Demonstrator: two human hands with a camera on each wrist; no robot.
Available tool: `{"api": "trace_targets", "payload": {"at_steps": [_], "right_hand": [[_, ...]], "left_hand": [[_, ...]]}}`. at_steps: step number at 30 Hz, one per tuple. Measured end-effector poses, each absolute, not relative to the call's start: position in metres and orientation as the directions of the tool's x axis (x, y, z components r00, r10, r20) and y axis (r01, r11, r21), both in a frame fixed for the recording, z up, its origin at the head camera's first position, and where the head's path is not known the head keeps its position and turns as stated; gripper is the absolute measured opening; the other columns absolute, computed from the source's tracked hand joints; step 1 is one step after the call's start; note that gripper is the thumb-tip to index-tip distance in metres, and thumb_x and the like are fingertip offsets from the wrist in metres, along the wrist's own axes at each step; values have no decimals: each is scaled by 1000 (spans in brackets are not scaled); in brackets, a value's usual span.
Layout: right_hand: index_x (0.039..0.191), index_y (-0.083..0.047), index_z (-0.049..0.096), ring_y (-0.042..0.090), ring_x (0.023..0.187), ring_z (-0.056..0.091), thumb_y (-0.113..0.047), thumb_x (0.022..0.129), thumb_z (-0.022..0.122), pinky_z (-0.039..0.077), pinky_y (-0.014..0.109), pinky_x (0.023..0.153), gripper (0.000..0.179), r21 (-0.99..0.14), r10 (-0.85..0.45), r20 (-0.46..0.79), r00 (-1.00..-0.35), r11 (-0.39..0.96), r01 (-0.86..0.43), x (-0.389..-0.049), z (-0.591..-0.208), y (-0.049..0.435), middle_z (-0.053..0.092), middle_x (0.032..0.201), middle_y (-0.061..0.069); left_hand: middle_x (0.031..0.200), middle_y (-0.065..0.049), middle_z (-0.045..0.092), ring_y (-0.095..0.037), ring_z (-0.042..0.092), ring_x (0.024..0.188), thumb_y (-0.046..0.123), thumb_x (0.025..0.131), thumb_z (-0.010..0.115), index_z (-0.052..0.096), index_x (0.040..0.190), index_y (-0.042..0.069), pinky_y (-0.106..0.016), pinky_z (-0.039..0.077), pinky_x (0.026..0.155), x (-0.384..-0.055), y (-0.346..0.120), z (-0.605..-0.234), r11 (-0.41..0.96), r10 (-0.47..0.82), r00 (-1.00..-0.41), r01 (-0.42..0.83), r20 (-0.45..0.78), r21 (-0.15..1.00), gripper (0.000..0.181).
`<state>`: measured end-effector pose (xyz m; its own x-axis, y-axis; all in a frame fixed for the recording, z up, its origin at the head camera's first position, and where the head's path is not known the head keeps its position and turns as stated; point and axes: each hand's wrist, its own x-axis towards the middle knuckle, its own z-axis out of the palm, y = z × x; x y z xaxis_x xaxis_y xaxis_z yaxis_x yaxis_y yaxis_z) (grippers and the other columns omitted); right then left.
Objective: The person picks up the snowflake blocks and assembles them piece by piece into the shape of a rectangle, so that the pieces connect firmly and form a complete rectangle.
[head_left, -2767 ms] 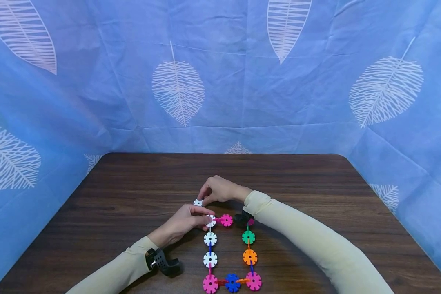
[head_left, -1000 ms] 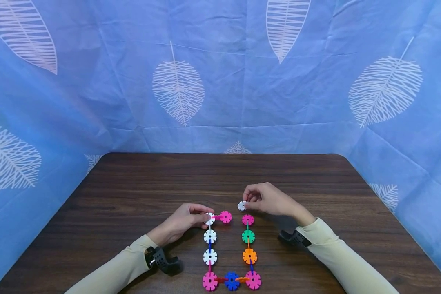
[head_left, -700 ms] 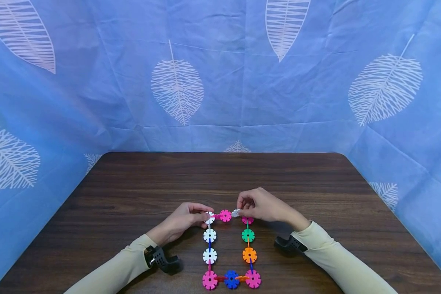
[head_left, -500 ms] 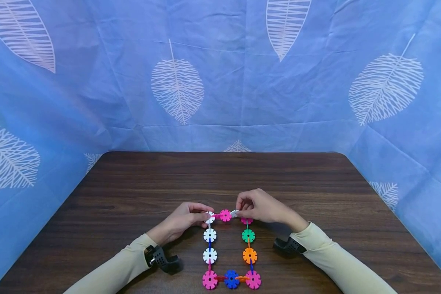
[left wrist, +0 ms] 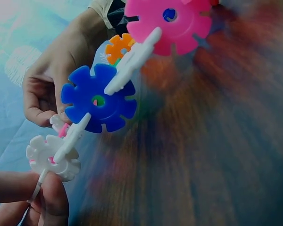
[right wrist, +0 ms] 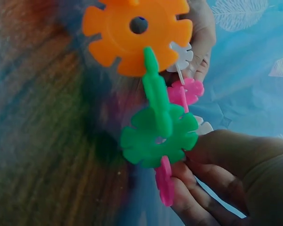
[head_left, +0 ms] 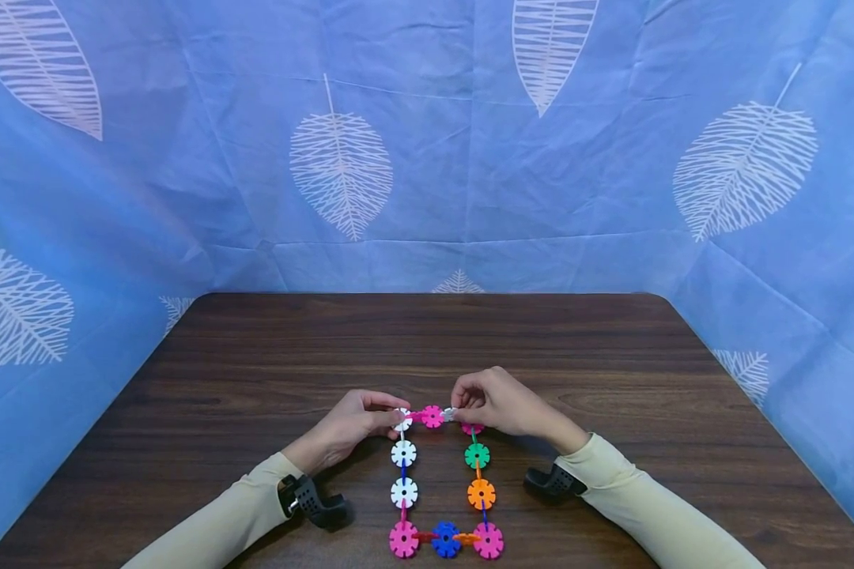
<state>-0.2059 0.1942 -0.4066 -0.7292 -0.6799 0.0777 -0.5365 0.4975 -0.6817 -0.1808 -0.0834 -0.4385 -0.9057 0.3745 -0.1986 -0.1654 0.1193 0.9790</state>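
Observation:
Slotted snowflake discs form a nearly rectangular outline, linked by discs on edge. My left hand (head_left: 349,431) pinches the white corner disc (head_left: 402,419) at the far left. Beside it is a pink disc (head_left: 432,416). My right hand (head_left: 505,405) pinches a small white disc (head_left: 449,414) against that pink disc's right edge; whether the slots interlock is too small to tell. Just under my right fingers lies the far-right pink disc (head_left: 473,429), partly hidden. In the right wrist view the green disc (right wrist: 160,136) hangs close beside my right fingers.
The near side holds a pink disc (head_left: 403,540), a blue disc (head_left: 446,540) and another pink disc (head_left: 488,540). An orange disc (head_left: 481,495) is on the right side, white discs (head_left: 403,493) on the left. Behind the brown table (head_left: 427,332) hangs a blue leaf-patterned cloth (head_left: 427,197).
My right hand picked up the loose white disc behind my left hand, carried it right, then brought it forward and left to the far pink disc. My left hand kept its hold.

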Motion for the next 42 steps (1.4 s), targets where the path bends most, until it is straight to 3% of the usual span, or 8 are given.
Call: {"api": "trace_targets", "payload": {"at_steps": [10,14,20,25,33,42], "right_hand": [[90,-17,69,0,76,64,-14,94,75,57,22,72,8,-628,-682,123,-721,509,-588,-205,-411,190,70,84,-11],[99,-13,70,4,77,64,-20,95,75,57,23,73,9,-634,-676,92,-731,527,-566,-203,-403,197,69,87,-9],[108,-10,68,11,74,63,-33,100,68,54,26,67,25,-670,-623,-56,-780,603,-433,-200,-395,226,68,85,-4],[109,-4,68,19,75,67,-28,103,64,58,32,67,25,-761,-596,-176,-784,587,-275,-198,-401,240,71,82,4],[117,2,66,20,77,66,-18,98,70,59,31,68,28,-847,-569,-224,-792,515,-130,-200,-413,233,73,84,7],[121,8,63,18,82,71,-11,100,65,61,31,76,28,-914,-563,-252,-787,407,2,-198,-413,228,74,94,10]], "left_hand": [[111,-12,72,-11,67,81,2,95,67,68,122,-11,-27,59,75,-180,-82,-438,119,371,-909,-158,-191,980,30],[111,-12,72,-12,67,80,4,96,68,68,123,-9,-28,59,76,-179,-81,-438,128,374,-907,-159,-196,979,30],[113,-13,71,-13,67,79,7,97,68,69,124,-7,-27,59,76,-180,-81,-440,137,381,-904,-154,-196,978,30],[114,-12,71,-13,67,80,6,97,68,70,123,-7,-27,59,76,-182,-82,-442,129,374,-907,-157,-195,979,29],[116,-13,71,-12,68,81,7,96,69,70,122,-7,-28,60,77,-182,-82,-442,135,381,-904,-153,-194,979,29],[106,-10,72,-14,67,76,10,97,70,70,124,-4,-29,59,77,-181,-81,-439,185,377,-904,-142,-203,972,31]]}}
